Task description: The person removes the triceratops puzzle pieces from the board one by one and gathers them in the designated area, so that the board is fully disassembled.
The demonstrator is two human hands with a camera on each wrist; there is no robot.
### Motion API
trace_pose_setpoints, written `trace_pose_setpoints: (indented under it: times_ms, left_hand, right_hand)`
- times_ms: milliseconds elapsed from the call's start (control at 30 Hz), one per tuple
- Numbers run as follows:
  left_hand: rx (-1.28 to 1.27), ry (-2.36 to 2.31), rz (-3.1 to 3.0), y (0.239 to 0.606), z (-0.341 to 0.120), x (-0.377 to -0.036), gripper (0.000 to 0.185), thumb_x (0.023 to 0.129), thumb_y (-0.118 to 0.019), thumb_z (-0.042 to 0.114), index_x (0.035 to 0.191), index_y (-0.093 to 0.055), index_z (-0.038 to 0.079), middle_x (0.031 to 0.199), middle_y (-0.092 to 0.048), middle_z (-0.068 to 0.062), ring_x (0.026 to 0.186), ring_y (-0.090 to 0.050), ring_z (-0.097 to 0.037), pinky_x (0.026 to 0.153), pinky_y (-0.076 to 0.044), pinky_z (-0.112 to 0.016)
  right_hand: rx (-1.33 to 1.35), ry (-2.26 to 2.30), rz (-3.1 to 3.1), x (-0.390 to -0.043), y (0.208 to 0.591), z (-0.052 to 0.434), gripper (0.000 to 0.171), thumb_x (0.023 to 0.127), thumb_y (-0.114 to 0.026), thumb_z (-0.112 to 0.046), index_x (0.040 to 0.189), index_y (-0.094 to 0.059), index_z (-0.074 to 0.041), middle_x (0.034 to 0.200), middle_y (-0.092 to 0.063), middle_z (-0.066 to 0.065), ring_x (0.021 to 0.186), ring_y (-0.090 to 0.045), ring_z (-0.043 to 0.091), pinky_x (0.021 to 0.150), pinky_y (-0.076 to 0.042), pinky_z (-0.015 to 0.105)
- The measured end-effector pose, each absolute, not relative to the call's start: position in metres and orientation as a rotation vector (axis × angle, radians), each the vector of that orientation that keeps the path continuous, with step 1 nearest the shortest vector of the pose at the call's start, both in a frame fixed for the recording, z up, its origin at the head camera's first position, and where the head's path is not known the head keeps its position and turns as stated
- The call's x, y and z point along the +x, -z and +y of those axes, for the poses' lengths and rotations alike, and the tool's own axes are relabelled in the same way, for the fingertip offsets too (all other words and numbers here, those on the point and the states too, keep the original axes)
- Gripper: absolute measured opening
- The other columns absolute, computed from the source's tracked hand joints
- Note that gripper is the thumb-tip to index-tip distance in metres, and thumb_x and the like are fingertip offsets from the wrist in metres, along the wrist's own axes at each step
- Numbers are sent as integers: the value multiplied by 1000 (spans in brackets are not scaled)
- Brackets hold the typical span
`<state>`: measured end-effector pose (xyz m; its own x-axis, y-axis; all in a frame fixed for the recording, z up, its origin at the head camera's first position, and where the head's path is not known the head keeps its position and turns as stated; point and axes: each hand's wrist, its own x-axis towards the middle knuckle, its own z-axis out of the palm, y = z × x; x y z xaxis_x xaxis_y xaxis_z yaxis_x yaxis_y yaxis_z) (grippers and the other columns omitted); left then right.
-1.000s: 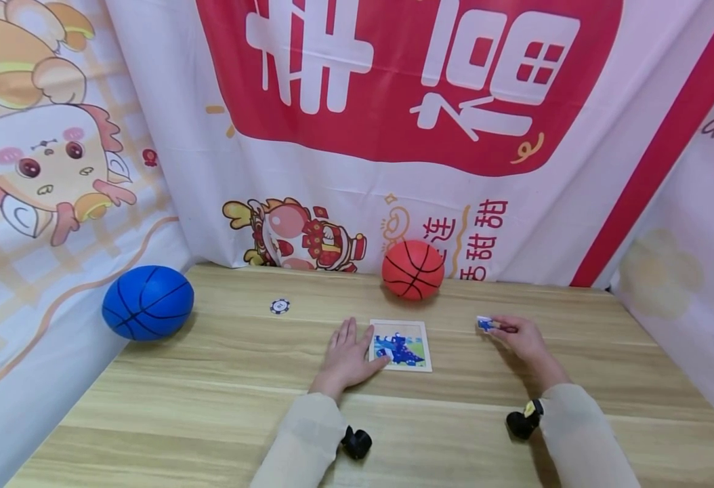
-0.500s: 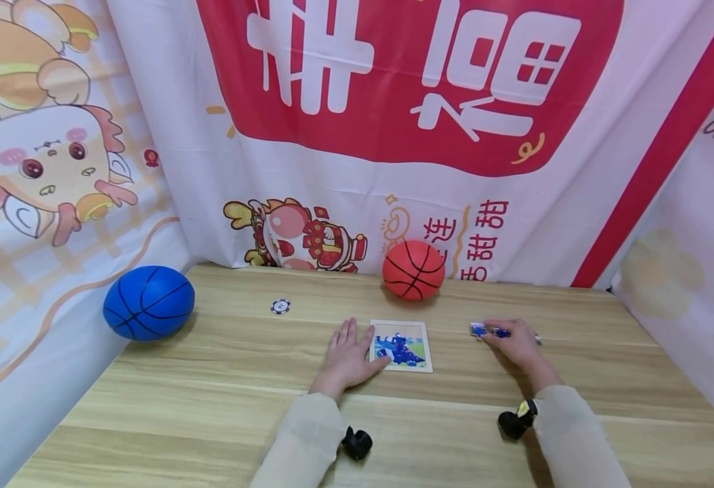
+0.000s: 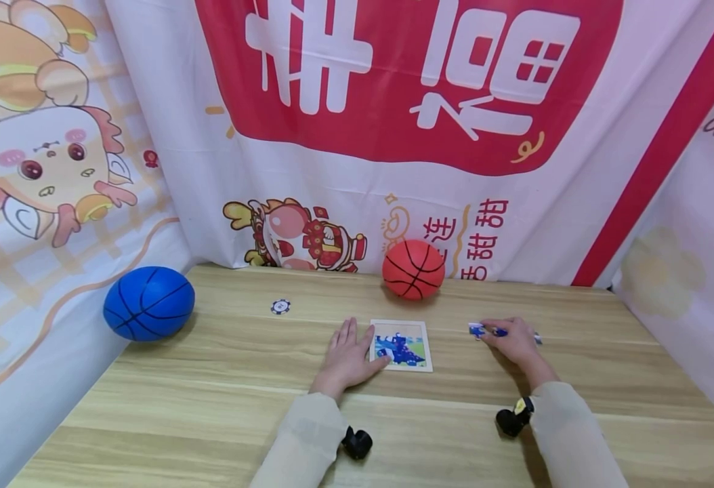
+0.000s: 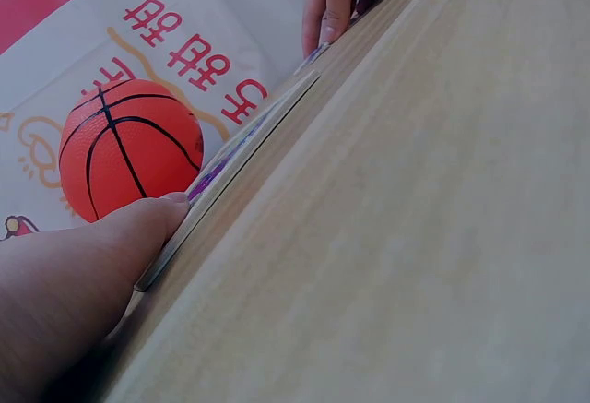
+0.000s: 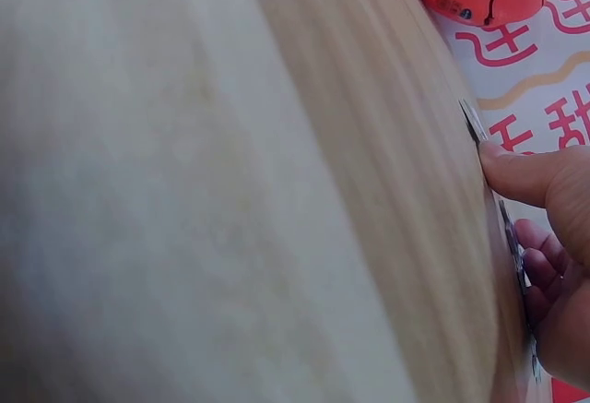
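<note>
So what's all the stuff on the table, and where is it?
Puzzle board: one, pale frame with a blue and green picture, middle of the table.
Puzzle pieces: a few, blue and white, lying right of the board; exact count unclear.
Orange ball: one, at the back behind the board.
Blue ball: one, at the left edge by the cloth.
Chip: one, black and white, back left of the board.
Table: one, light wood.
Banner: red and white with cartoons, behind the table.
Left hand: flat, thumb touching the board's left edge.
Right hand: on the loose pieces.
</note>
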<state>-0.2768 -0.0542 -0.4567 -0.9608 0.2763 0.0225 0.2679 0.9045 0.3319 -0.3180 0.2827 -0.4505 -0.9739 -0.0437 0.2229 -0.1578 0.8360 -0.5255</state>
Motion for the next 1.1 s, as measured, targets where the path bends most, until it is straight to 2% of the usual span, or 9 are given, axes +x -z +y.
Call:
trace_pose_setpoints:
  times_ms: [167, 433, 700, 933, 1100]
  left_hand:
    - [438, -513, 3045, 458, -54, -277, 80, 77, -32, 68, 138, -23, 18, 141, -2, -19, 128, 4, -30, 100, -1, -44]
    - [427, -513, 3039, 459, -54, -278, 79, 77, -32, 68, 138, -21, 19, 141, -1, -18, 128, 5, -29, 100, 0, -43]
    - [423, -534, 3041, 458, -54, -278, 80, 76, -33, 68, 138, -21, 18, 141, -1, -18, 128, 5, -29, 100, 0, -43]
    - [429, -571, 3043, 456, -55, -277, 81, 77, -34, 68, 138, -20, 18, 141, -3, -19, 128, 4, -29, 100, -1, -43]
    - [429, -600, 3030, 456, -54, -277, 80, 77, -35, 67, 139, -18, 18, 141, -3, -18, 128, 4, -29, 100, -1, -42]
  right_hand:
    - [149, -847, -2839, -318, 449, 282, 38, 74, -67, -26, 106, -63, -7, 102, -46, 27, 91, -37, 37, 72, -27, 45]
    - [207, -793, -2857, -317, 447, 282, 37, 75, -65, -26, 107, -62, -7, 104, -46, 29, 96, -38, 40, 77, -25, 49]
    - [270, -793, -2858, -316, 441, 283, 40, 76, -65, -23, 111, -59, -3, 100, -50, 30, 91, -43, 40, 77, -32, 51]
    - [294, -883, -2824, -312, 432, 279, 43, 77, -64, -18, 114, -54, 3, 89, -58, 24, 77, -53, 33, 70, -40, 45]
    - [283, -966, -2814, -309, 427, 278, 46, 80, -62, -15, 118, -47, 6, 97, -54, 31, 86, -52, 40, 76, -39, 49]
